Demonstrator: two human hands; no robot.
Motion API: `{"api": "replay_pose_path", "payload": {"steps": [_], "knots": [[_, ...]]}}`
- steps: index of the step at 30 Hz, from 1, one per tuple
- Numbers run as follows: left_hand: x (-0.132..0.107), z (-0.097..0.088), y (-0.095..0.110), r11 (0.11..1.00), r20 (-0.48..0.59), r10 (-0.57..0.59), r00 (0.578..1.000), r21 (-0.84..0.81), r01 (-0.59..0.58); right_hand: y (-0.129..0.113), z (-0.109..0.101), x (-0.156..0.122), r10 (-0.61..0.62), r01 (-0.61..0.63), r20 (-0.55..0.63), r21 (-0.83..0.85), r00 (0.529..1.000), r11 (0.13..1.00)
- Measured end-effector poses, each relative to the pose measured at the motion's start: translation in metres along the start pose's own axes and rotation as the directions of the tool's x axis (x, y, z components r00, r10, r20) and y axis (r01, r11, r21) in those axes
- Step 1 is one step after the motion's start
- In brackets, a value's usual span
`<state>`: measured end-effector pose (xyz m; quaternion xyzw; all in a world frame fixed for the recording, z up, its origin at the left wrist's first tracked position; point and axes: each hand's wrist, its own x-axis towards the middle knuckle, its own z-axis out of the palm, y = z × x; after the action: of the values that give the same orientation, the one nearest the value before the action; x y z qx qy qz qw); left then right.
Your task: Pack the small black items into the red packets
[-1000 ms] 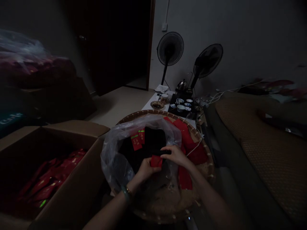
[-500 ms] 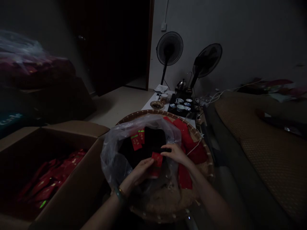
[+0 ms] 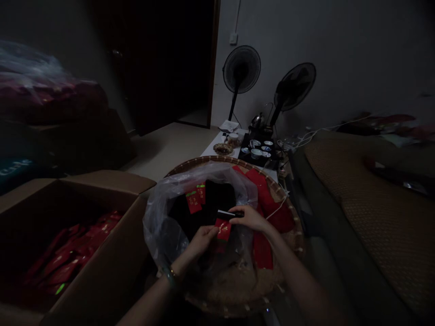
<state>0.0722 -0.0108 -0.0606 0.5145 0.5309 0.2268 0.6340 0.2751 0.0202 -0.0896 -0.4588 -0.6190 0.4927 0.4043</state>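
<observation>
In the dim head view, my left hand [image 3: 201,241] pinches the left edge of a small red packet [image 3: 223,230] with pale markings. My right hand [image 3: 250,218] is closed round a slim black bar [image 3: 225,214] with a pale strip along it. The bar lies across the packet's top edge; whether it touches is unclear. Both hands are over a clear plastic bag [image 3: 157,213] spread open on a round woven tray [image 3: 234,290]. Two red packets [image 3: 193,202] with green tops rest on dark contents [image 3: 219,194] inside the bag.
Left of me, an open cardboard box [image 3: 105,267] holds many red packets [image 3: 78,249]. Flat red pieces [image 3: 263,251] and a white cord [image 3: 277,206] lie on the tray's right. Beyond are a tea set [image 3: 256,153] and two fans [image 3: 242,70]. A woven mat [image 3: 356,194] lies right.
The black bar has turned slightly, so its pale strip now shows. The red packet has tilted a little and its markings are clearer. Both hands stay in nearly the same place.
</observation>
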Motion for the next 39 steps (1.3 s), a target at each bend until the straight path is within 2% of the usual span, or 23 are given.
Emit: {"api": "replay_pose_path", "payload": {"steps": [3,8,16,19,23,26,31,34,37,39], "knots": [[0.004,-0.002,-0.003,1.0,-0.003,0.012,1.0,-0.006,-0.012,0.001,-0.008,0.001,0.009,-0.01,0.02,0.037,1.0,0.999],[0.007,-0.006,-0.009,0.999,-0.053,0.042,0.998,-0.019,-0.043,0.003,-0.02,0.0,-0.01,0.01,-0.01,0.035,1.0,0.999],[0.004,0.002,-0.004,0.999,0.01,0.038,0.999,-0.012,-0.038,0.001,0.002,-0.002,-0.079,0.073,-0.053,-0.099,0.995,0.992],[0.004,-0.001,-0.003,0.999,0.005,0.035,0.999,-0.02,-0.035,0.001,0.005,0.0,-0.102,0.095,-0.071,-0.099,0.992,0.991],[0.003,-0.009,-0.002,0.999,0.021,-0.01,1.0,-0.047,0.011,0.007,0.002,0.003,-0.044,0.038,-0.106,-0.056,0.993,0.998],[-0.002,-0.017,0.001,0.995,-0.015,-0.033,0.999,-0.09,0.032,0.018,0.002,0.002,-0.008,-0.001,-0.142,-0.061,0.99,0.998],[-0.017,-0.027,0.006,0.986,-0.079,0.013,0.997,-0.167,-0.026,0.038,0.012,-0.007,-0.02,-0.014,-0.113,-0.295,0.993,0.955],[-0.022,-0.03,0.005,0.975,-0.082,-0.004,0.997,-0.221,-0.015,0.035,0.02,-0.013,-0.078,0.029,-0.111,-0.389,0.991,0.921],[-0.024,-0.031,0.001,0.973,-0.058,-0.01,0.998,-0.231,-0.004,0.02,0.035,-0.014,-0.115,0.07,-0.162,-0.26,0.98,0.963],[-0.025,-0.03,-0.001,0.975,-0.02,0.011,1.0,-0.224,-0.015,0.007,0.051,-0.012,-0.087,0.085,-0.209,-0.022,0.974,0.996]]}}
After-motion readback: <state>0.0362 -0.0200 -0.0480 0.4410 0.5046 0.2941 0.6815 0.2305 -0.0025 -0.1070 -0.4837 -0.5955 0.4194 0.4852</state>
